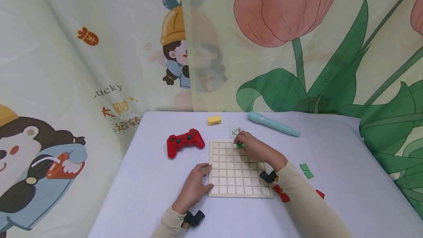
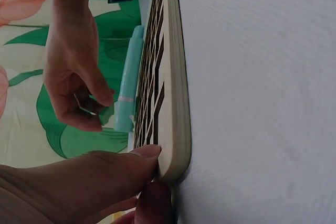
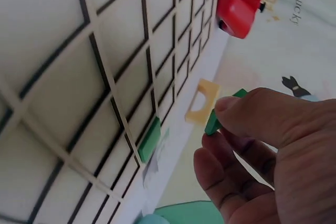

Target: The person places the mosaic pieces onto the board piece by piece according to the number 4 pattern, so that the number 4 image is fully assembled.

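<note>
A light wooden grid board point(image 1: 228, 173) lies on the white table. My left hand point(image 1: 195, 184) rests at its left rim, the thumb at the near-left corner and the other fingers farther up the same edge. Over the far edge, my right hand point(image 1: 254, 147) pinches a small green tile point(image 3: 212, 123) between thumb and fingertips. In the right wrist view, a second green tile point(image 3: 149, 140) sits in a cell of the outermost row. Just beyond the board lies a small card point(image 1: 233, 130) with a printed grid, partly covered by my right hand.
A red game controller point(image 1: 185, 141) lies left of the board. Behind it are a yellow arch block point(image 1: 214, 120) and a teal rod-shaped object point(image 1: 274, 124). Green tiles point(image 1: 304, 167) and red pieces point(image 1: 282, 194) lie right, near my right forearm. A printed curtain point(image 1: 211, 83) hangs behind.
</note>
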Tool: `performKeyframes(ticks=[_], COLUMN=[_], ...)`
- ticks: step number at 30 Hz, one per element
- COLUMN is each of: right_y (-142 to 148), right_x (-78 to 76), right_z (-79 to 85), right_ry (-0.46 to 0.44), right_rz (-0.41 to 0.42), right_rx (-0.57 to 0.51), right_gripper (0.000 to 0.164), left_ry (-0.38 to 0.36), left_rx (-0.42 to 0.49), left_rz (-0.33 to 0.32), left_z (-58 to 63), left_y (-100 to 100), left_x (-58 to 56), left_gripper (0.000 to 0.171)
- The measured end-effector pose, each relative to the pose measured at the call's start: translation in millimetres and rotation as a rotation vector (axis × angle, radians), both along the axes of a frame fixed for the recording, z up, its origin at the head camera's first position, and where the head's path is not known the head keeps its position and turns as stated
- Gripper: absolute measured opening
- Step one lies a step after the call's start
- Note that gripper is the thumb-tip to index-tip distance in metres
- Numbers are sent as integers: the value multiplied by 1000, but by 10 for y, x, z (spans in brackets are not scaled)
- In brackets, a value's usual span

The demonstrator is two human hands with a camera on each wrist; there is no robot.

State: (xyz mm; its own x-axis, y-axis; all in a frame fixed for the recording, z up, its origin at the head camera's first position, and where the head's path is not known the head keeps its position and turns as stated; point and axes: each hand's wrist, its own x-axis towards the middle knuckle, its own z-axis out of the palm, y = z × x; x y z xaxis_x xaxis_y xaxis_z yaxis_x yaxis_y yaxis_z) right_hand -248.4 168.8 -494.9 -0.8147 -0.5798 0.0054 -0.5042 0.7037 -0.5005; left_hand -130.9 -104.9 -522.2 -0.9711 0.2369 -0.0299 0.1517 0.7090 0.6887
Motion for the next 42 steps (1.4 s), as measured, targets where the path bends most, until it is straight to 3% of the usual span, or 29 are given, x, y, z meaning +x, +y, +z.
performKeyframes(ticks=[13,31,42], right_y=[-220,-98,-140], right_x=[-56,-74,-56], right_z=[-122,-164,-140], right_ry=[-45,-18,37], right_rz=[47,33,67], right_rx=[91,98,122], right_gripper=[19,13,14], left_ry=[-22,-10,17], left_rx=[15,1,-13], left_rz=[11,7,-2], left_z=[-19,-19,-1], left_y=[16,28,18], left_x=[3,3,17], left_gripper=[67,67,66])
